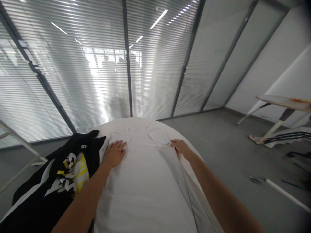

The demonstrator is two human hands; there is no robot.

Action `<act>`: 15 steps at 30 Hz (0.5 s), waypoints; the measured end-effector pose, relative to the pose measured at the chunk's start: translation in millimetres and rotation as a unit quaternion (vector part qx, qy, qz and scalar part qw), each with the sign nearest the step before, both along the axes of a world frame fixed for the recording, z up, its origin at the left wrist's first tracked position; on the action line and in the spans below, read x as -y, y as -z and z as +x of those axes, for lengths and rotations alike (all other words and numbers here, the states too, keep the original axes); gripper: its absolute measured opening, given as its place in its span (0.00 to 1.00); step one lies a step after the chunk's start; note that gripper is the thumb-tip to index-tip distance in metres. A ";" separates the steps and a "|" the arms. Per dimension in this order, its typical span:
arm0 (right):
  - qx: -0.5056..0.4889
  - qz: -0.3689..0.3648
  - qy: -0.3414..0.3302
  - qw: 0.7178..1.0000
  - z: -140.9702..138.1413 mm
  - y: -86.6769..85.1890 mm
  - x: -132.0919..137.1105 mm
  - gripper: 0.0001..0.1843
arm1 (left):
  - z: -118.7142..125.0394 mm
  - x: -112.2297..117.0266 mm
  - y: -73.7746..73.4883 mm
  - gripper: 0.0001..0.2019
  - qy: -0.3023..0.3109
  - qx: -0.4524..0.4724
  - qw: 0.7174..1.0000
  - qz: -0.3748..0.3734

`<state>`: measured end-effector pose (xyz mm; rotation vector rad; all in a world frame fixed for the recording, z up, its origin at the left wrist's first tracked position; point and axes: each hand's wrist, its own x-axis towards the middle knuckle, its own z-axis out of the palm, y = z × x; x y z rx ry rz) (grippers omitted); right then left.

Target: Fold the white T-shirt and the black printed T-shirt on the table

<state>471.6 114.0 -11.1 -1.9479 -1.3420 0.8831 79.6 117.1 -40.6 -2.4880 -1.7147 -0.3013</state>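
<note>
A white garment point(143, 174) lies spread flat on a white table point(191, 147), its collar toward the far end. My left hand point(114, 153) rests palm down on the garment's left shoulder area, fingers spread. My right hand point(181, 147) pinches a fold of the white garment at its right side, where the sleeve is turned inward. A black garment with a yellow and white print point(70, 171) lies heaped on the table just left of my left arm.
Glass walls with closed blinds point(102, 64) stand beyond the table. A white folding frame point(17, 142) is at the left. At the right a table with angled legs point(279, 110) stands over striped cloth point(289, 137); a white rod point(286, 194) lies on the grey floor.
</note>
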 end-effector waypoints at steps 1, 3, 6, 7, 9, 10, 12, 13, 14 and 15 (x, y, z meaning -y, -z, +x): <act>-0.034 -0.006 0.003 0.999 -1.3 -2.6 -0.6 0.22 | 0.4 0.3 -0.3 0.24 -0.002 0.002 1.000 -0.001; -0.129 -0.028 0.015 0.991 -4.5 -7.0 -2.3 0.17 | 1.1 0.7 -0.7 0.24 -0.003 0.004 1.000 -0.002; -0.254 -0.078 0.037 0.963 -10.0 -10.0 -7.0 0.09 | 2.2 0.9 -1.2 0.24 -0.005 0.003 1.000 -0.003; -0.271 -0.090 0.040 0.958 -12.0 -10.2 -9.2 0.10 | 2.6 0.8 -1.3 0.24 -0.007 0.003 1.000 -0.003; -0.277 -0.099 0.038 0.955 -16.6 -10.3 -14.4 0.11 | 3.2 0.3 -1.4 0.24 -0.011 0.003 1.000 -0.004; -0.281 -0.100 0.035 0.954 -19.2 -10.4 -17.3 0.11 | 3.3 0.1 -1.4 0.24 -0.013 0.003 1.000 -0.006; -0.283 -0.092 0.020 0.954 -24.1 -11.5 -22.7 0.10 | 3.4 -0.2 -1.6 0.24 -0.015 0.003 1.000 -0.014; -0.281 -0.085 0.011 0.956 -26.0 -12.4 -25.2 0.09 | 3.6 -0.3 -2.1 0.24 -0.015 0.003 1.000 -0.021; -0.277 -0.074 0.004 0.958 -27.2 -13.5 -27.3 0.09 | 4.0 -0.2 -2.8 0.25 -0.014 0.004 0.999 -0.031; -0.271 -0.063 0.000 0.961 -27.4 -14.8 -29.1 0.09 | 4.9 -0.2 -3.8 0.25 -0.013 0.005 0.999 -0.042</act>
